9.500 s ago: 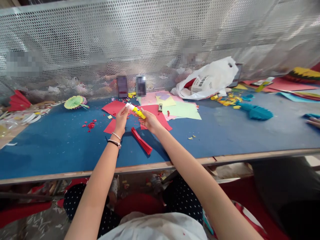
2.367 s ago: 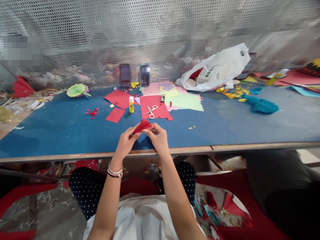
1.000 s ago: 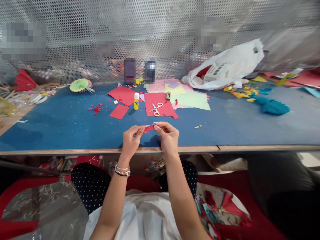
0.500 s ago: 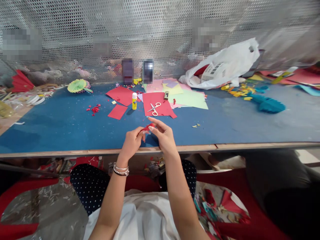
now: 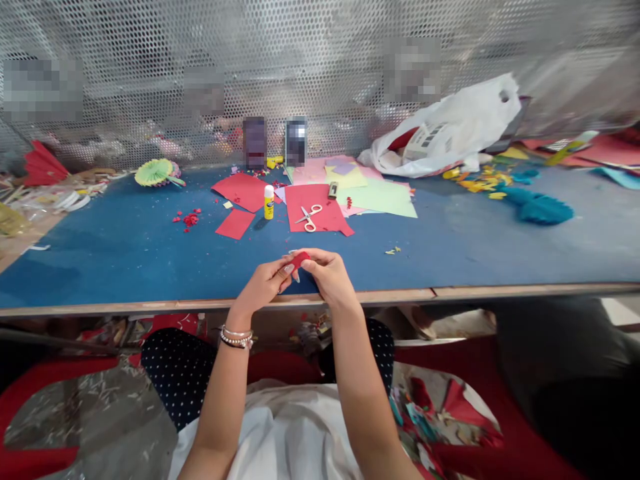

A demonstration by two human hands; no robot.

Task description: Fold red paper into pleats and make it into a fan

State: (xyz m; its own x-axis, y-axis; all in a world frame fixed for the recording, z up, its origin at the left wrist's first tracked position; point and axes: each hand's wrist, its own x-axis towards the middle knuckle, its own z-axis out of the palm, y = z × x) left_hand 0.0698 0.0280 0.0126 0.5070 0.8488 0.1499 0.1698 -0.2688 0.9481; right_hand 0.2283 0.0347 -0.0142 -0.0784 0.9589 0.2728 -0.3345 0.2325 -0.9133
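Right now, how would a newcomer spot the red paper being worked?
Find the blue table, then its near edge. There the left hand and right hand hold a small red paper piece. Unlike the red sheets lying flat beyond, it's in hand.

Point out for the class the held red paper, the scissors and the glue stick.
Held red paper [image 5: 301,259]: head view, on its exposed face.
Scissors [image 5: 308,217]: head view, near the pivot.
Glue stick [image 5: 269,206]: head view, on the yellow barrel.
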